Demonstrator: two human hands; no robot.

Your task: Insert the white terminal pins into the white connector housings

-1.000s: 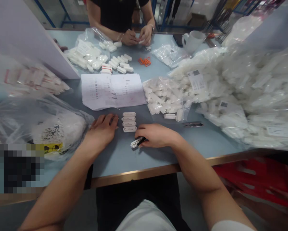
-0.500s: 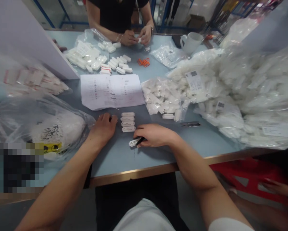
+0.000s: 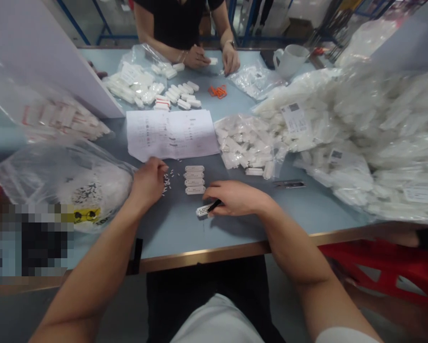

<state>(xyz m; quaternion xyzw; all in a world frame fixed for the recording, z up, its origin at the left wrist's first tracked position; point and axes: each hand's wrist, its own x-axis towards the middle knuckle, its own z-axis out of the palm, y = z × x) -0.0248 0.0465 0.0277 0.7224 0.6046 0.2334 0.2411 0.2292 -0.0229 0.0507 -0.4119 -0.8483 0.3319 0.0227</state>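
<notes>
My left hand (image 3: 148, 181) rests on the blue table (image 3: 178, 233) with its fingers curled over a scatter of tiny white pins (image 3: 166, 182). Just right of it lies a short column of white connector blocks (image 3: 194, 179). My right hand (image 3: 235, 197) sits below that column, fingers pinched on a thin black tool (image 3: 214, 206) and pressing a white perforated connector (image 3: 202, 211) against the table.
A printed sheet (image 3: 171, 133) lies behind the blocks. Clear bags of white parts (image 3: 345, 133) pile up at the right, another bag (image 3: 64, 183) at the left. Small snips (image 3: 288, 183) lie to the right. Across the table a person's hands (image 3: 214, 57) work beside a white mug (image 3: 288, 59).
My left hand has drawn back to the left and curled, uncovering the small pins it lay on. The right hand has hardly moved. The person opposite has spread their hands apart.
</notes>
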